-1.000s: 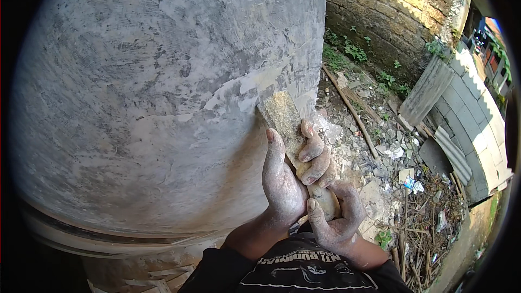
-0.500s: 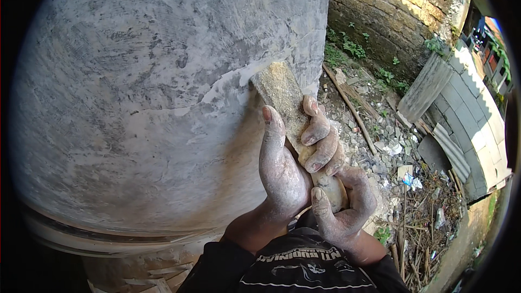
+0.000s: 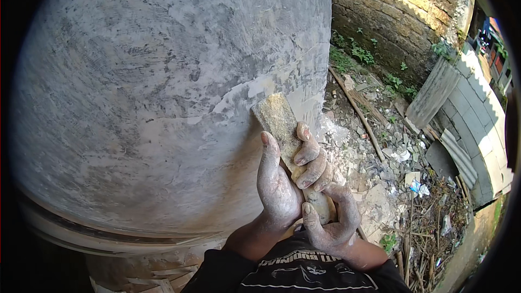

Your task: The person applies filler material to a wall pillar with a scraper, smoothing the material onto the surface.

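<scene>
Near the bottom edge, two dusty hands come up from dark sleeves. Right hand (image 3: 332, 222) is lowest. Its grip is closed around the bottom end of a rough block (image 3: 286, 140), with the fingers curled tight over it. Left hand (image 3: 282, 179) sits just above. Its palm and thumb press flat on the left side of the block, and its fingers (image 3: 310, 158) hook over the right side. That grip is closed on the block too.

Up from both grips, the block sticks out, and its top half shows bare. It is long and thin, tan and gritty. Its long side runs from the hands at the lower right up to the upper left. The top end points up and a bit left, and it lies against the big round grey wall (image 3: 163, 103). The wall is smooth and curved, with pale scraped patches right around the block's tip.

Farther off on the right, the ground (image 3: 391, 173) is full of broken bits, sticks and scraps. Behind that stands an old brick wall (image 3: 391, 16) with small green plants at its foot.
</scene>
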A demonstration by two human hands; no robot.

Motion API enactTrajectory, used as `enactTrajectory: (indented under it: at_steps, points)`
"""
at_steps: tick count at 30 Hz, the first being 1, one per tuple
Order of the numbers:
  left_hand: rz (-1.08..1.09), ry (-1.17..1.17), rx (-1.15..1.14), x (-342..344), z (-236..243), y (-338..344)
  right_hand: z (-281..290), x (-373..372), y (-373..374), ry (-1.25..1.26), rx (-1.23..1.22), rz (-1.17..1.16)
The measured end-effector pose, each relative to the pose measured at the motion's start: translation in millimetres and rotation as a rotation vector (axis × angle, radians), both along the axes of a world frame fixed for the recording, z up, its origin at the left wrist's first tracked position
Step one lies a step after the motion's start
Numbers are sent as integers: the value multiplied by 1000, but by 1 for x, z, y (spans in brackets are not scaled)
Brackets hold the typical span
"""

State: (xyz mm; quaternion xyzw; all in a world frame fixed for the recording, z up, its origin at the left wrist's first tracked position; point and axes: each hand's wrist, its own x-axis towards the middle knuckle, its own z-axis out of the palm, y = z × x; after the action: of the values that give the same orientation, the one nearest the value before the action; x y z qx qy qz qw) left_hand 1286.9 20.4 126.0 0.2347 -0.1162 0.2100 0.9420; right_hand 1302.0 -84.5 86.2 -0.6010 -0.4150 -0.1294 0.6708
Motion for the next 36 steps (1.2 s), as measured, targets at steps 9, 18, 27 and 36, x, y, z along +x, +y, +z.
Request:
enactTrajectory:
  at_steps: [9, 18, 27, 36]
  points:
    - [0, -12, -31, 2, 8, -3, 4, 1, -5, -105, -44, -33]
    - [-2, -74, 13, 9, 14, 3, 3, 5, 5, -38, 21, -18]
    - [98, 39, 113, 9, 9, 5, -22, 9, 18, -24, 41, -31]
    - [852, 288, 705, -35, -17, -2, -11, 19, 14, -41, 14, 57]
